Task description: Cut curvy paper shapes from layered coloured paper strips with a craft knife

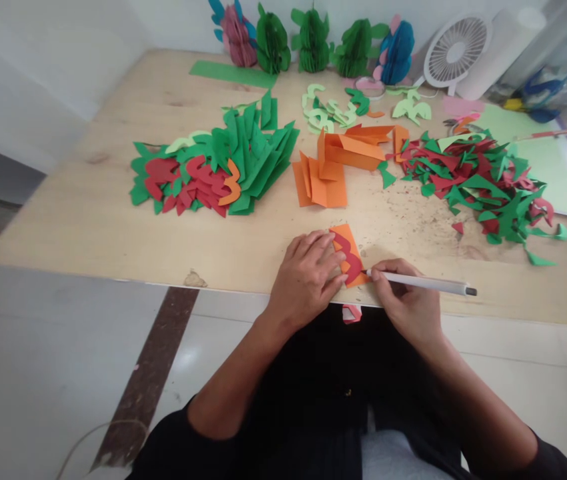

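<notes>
Near the table's front edge lies an orange paper piece (347,235) with a red wavy-edged paper cutout (351,268) on top of it. My left hand (308,273) rests over their left side, fingers stretched out and pressing them to the table. In the fingers of my right hand (408,303) is a white pen (423,281), its tip touching the orange paper beside the cutout's right edge. Behind them are folded orange papers (331,190). To the left sits a pile of green folded papers (258,157), with red cutouts (203,187) and an orange cutout (231,183) on it.
A heap of red and green paper scraps (488,183) spreads at the right. Light green cutouts (341,113) lie farther back. Along the wall stand several paper honeycomb figures (311,43), a white fan (456,53) and a white roll (506,50). A green strip (233,73) lies at the back left.
</notes>
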A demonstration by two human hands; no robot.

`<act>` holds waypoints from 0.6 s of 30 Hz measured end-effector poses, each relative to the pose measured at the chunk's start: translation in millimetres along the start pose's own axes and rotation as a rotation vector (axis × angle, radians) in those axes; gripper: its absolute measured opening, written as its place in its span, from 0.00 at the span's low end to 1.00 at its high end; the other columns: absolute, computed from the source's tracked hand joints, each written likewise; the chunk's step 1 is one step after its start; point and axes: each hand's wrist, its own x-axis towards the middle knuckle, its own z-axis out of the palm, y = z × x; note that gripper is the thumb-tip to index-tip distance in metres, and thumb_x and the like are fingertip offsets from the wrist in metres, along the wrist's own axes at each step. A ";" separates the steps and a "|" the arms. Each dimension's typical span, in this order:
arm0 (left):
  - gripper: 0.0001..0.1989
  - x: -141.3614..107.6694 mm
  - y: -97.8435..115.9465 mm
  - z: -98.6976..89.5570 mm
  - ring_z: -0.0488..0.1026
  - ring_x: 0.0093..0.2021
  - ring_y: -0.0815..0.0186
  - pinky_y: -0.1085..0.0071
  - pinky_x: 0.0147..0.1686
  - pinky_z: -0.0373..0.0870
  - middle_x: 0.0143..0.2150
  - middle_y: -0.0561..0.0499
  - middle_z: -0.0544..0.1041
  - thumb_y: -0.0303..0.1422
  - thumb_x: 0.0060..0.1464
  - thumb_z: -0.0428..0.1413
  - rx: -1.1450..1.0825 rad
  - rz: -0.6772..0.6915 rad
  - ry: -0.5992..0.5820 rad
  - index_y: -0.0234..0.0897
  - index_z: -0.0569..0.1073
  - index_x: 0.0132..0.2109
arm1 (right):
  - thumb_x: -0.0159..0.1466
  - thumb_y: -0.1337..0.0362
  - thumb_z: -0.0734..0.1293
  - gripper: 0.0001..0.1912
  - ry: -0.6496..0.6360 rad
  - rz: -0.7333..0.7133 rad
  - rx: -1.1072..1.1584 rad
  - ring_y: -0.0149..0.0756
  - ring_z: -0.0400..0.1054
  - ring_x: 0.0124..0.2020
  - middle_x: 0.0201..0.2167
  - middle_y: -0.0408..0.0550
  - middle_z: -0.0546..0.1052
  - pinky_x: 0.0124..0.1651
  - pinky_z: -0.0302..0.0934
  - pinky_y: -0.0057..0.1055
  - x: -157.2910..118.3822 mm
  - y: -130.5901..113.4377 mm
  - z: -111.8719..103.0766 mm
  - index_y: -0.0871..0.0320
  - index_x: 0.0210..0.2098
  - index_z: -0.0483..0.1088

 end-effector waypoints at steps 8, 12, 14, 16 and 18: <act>0.14 0.0 0.4 0.0 0.63 0.63 0.51 0.49 0.63 0.60 0.61 0.40 0.71 0.37 0.62 0.52 0.001 0.000 -0.006 0.37 0.76 0.49 | 0.63 0.61 0.65 0.06 0.020 0.001 -0.009 0.34 0.70 0.27 0.27 0.44 0.77 0.32 0.65 0.32 0.7 1.9 2.0 0.54 0.32 0.71; 0.14 0.1 0.3 -0.1 0.63 0.63 0.51 0.49 0.63 0.60 0.61 0.41 0.71 0.37 0.62 0.52 -0.001 -0.003 -0.010 0.36 0.76 0.49 | 0.64 0.61 0.65 0.05 0.022 0.004 0.004 0.34 0.71 0.29 0.29 0.44 0.78 0.32 0.65 0.32 -0.2 3.8 2.6 0.54 0.32 0.72; 0.14 0.1 0.1 -0.2 0.63 0.63 0.51 0.49 0.63 0.60 0.61 0.41 0.71 0.38 0.62 0.52 0.000 -0.005 -0.010 0.37 0.76 0.49 | 0.64 0.60 0.66 0.06 0.026 0.020 0.012 0.34 0.71 0.28 0.28 0.44 0.78 0.32 0.64 0.32 -0.9 4.4 2.6 0.54 0.33 0.72; 0.14 0.0 0.1 -0.3 0.63 0.63 0.52 0.49 0.63 0.60 0.61 0.42 0.71 0.37 0.62 0.52 0.000 -0.004 -0.008 0.37 0.76 0.49 | 0.64 0.59 0.65 0.07 0.040 0.041 0.025 0.34 0.71 0.28 0.28 0.45 0.78 0.30 0.64 0.31 -1.9 4.7 2.4 0.54 0.33 0.72; 0.14 -0.2 0.3 -0.3 0.63 0.63 0.52 0.50 0.63 0.60 0.61 0.42 0.71 0.37 0.62 0.53 0.001 -0.003 -0.006 0.38 0.76 0.50 | 0.65 0.58 0.66 0.08 0.053 0.050 0.036 0.34 0.71 0.27 0.28 0.44 0.78 0.29 0.63 0.30 -3.2 4.5 1.7 0.54 0.33 0.72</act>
